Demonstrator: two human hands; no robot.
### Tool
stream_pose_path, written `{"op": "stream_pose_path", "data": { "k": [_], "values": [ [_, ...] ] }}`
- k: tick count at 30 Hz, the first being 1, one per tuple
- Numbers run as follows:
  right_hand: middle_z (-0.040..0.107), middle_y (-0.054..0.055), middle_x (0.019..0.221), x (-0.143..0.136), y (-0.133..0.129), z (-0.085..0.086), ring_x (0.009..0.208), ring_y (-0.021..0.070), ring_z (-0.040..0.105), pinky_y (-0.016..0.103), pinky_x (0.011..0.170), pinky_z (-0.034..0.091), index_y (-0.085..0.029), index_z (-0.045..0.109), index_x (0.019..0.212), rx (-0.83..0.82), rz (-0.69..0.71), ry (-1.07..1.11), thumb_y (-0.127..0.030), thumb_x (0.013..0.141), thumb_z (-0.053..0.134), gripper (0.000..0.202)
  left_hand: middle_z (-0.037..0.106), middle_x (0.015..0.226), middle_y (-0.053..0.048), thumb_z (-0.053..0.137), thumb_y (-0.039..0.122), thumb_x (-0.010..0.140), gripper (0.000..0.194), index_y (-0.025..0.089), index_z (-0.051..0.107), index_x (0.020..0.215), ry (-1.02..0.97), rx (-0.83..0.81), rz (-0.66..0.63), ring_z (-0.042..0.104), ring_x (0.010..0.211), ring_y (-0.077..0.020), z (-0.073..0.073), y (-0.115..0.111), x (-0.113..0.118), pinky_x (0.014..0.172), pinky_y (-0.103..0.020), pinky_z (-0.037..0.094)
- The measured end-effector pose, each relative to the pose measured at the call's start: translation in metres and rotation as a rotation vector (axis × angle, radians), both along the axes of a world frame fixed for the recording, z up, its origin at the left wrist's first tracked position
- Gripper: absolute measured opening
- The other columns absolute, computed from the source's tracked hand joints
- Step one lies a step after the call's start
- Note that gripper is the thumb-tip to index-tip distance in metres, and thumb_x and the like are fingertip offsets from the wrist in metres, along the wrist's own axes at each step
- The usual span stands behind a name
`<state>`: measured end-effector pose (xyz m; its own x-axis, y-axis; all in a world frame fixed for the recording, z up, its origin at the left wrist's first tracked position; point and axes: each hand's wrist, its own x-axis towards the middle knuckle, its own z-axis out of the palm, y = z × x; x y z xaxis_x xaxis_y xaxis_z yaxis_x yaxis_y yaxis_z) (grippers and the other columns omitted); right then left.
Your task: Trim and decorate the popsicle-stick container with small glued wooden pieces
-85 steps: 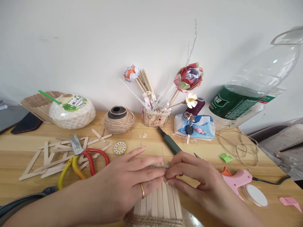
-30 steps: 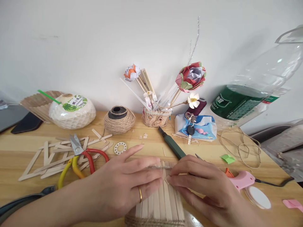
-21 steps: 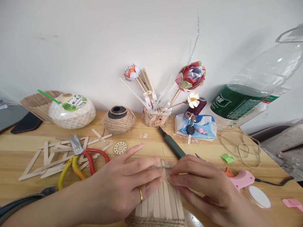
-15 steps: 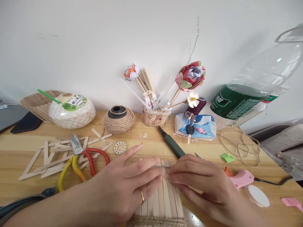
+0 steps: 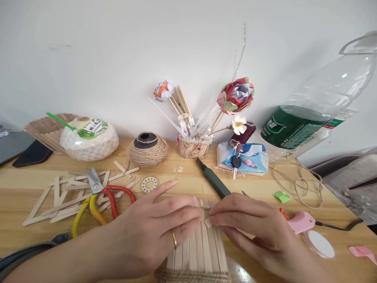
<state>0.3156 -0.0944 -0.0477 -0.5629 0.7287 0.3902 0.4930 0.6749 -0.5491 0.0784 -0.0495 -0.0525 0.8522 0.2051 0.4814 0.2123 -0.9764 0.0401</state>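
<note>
A panel of upright wooden craft sticks, bound with twine along its lower edge, lies at the bottom centre. My left hand, with a gold ring, rests over its upper left part, fingertips pressing near a thin silvery strip across the top. My right hand pinches at the panel's upper right, where a small light wooden piece shows at its fingertips. Beyond the hands lies a dark green cutter. Red and yellow scissors lie open left of my left hand.
Loose sticks, a twine spool and a white round container stand left. Behind are a flower holder and tissue pack. At right are a large bottle and pink glue gun.
The small wooden piece at my right fingertips shows more and is tilted differently. My left fingers have shifted slightly over the panel, and the panel's lower edge has moved a little left.
</note>
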Motion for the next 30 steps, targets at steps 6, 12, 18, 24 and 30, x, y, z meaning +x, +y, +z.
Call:
{"op": "stream_pose_path", "data": {
  "k": [6,12,18,24,30],
  "values": [
    [0.059,0.002,0.081,0.002,-0.003,0.001,0.072,0.0088,0.058,0.018,0.060,0.048,-0.018,0.065,0.094,0.025,-0.102,0.013,-0.007,0.084,0.053,0.018,0.070,0.108,0.002,0.032,0.013,0.097,0.032,0.016,0.062,0.109,-0.066,-0.009,0.032,0.051,0.114,-0.0131,-0.003,0.002,-0.002,0.114,-0.032,0.017],
    [0.057,0.001,0.076,-0.001,-0.006,0.002,0.068,0.0087,0.056,0.019,0.057,0.046,-0.018,0.065,0.093,0.009,-0.062,-0.038,-0.005,0.083,0.052,0.021,0.070,0.102,0.000,0.035,0.009,0.095,0.031,0.018,0.062,0.106,-0.107,-0.007,0.083,0.051,0.112,-0.0167,-0.005,0.009,-0.006,0.111,-0.035,0.024],
    [0.056,0.000,0.078,0.002,-0.005,0.000,0.066,0.0077,0.058,0.017,0.055,0.047,-0.021,0.063,0.096,0.040,-0.152,0.012,-0.008,0.085,0.051,0.020,0.068,0.100,-0.006,0.042,0.005,0.090,0.027,0.013,0.060,0.109,-0.156,-0.073,0.252,0.054,0.105,-0.0200,0.004,0.037,-0.021,0.090,-0.034,0.045],
    [0.058,-0.001,0.078,0.004,0.003,-0.005,0.065,0.0066,0.060,0.014,0.055,0.048,-0.023,0.062,0.094,0.087,-0.256,0.018,-0.012,0.086,0.052,0.017,0.070,0.096,-0.009,0.041,0.018,0.093,0.028,0.016,0.068,0.099,0.197,-0.342,0.468,0.063,0.093,-0.0246,-0.005,0.069,-0.005,0.081,-0.039,0.049],
    [0.058,-0.001,0.078,0.006,0.003,-0.007,0.066,0.0067,0.060,0.012,0.057,0.049,-0.023,0.061,0.095,0.093,-0.253,-0.033,-0.014,0.086,0.055,0.015,0.068,0.096,-0.006,0.055,0.021,0.089,0.013,0.015,0.065,0.096,0.289,-0.446,0.490,0.064,0.091,-0.0210,-0.028,0.100,0.017,0.082,-0.039,0.051]
  ]
}}
